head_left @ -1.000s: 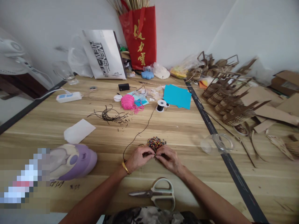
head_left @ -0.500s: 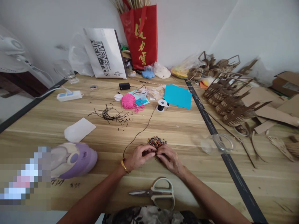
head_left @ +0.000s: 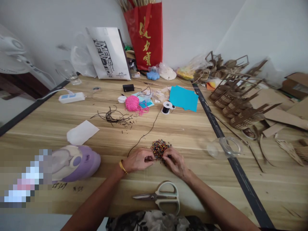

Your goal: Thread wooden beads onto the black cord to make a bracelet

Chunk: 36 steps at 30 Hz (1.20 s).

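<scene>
A small heap of multicoloured beads (head_left: 158,147) lies on the wooden table (head_left: 183,128). My left hand (head_left: 138,159), with a gold bangle at the wrist, rests just left of the heap and pinches a thin dark cord (head_left: 144,136). That cord runs away across the table to a small spool (head_left: 166,107). My right hand (head_left: 174,162) sits at the heap's near right edge, fingertips curled down among the beads. The two hands are slightly apart.
Scissors (head_left: 160,198) lie close to me. A purple and white device (head_left: 74,162) and white paper (head_left: 81,132) are at left, a clear jar (head_left: 225,147) on its side at right. Pink yarn (head_left: 132,104), blue paper (head_left: 184,98), bags and wooden cut-outs (head_left: 235,99) fill the far side.
My hands, first meeting in front of the beads, have drawn slightly apart. The left hand has shifted a little left with the cord, and the right fingertips have gone into the heap.
</scene>
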Motion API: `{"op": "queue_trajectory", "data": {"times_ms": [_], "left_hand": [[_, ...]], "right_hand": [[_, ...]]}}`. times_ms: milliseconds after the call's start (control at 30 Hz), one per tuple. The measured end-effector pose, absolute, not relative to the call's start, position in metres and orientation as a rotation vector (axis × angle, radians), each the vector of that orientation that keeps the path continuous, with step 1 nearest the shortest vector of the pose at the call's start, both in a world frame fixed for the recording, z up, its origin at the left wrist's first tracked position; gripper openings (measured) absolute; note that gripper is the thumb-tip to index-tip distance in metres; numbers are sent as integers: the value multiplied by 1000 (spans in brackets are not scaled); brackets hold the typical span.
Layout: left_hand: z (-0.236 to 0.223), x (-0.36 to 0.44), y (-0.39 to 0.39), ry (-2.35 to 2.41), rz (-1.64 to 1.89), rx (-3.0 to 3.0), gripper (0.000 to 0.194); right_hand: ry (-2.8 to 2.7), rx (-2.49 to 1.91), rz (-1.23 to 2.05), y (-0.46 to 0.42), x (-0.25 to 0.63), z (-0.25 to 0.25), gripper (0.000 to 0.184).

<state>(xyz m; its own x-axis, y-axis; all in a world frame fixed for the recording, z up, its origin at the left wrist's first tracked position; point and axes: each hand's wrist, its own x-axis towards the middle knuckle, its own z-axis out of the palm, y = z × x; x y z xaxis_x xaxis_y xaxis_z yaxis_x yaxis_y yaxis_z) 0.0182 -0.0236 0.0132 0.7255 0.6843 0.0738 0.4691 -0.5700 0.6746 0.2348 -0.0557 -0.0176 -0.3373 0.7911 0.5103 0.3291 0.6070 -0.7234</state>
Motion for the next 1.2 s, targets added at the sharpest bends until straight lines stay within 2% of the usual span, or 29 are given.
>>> {"op": "queue_trajectory", "data": {"times_ms": [167,367,567,733,867,1200], "left_hand": [[20,10,-18,810,419,2371,6],[20,10,-17,911,628,2301,18],[16,18,-20,914,787,2007,13],[8,29,-30,930,670,1927,15],[3,35,-35,981,597,1925,8],[2,34,-32,1045,607,1895,5]], "right_hand": [[-1950,-876,622,-55,234,-16,8],[-2010,-833,579,-55,233,-14,6],[-2005,-808,534,-56,234,-15,5],[-2018,-791,527,-56,235,-16,6],[-2036,-789,560,-57,234,-15,6],[-2231,-812,514,-56,239,-10,11]]}}
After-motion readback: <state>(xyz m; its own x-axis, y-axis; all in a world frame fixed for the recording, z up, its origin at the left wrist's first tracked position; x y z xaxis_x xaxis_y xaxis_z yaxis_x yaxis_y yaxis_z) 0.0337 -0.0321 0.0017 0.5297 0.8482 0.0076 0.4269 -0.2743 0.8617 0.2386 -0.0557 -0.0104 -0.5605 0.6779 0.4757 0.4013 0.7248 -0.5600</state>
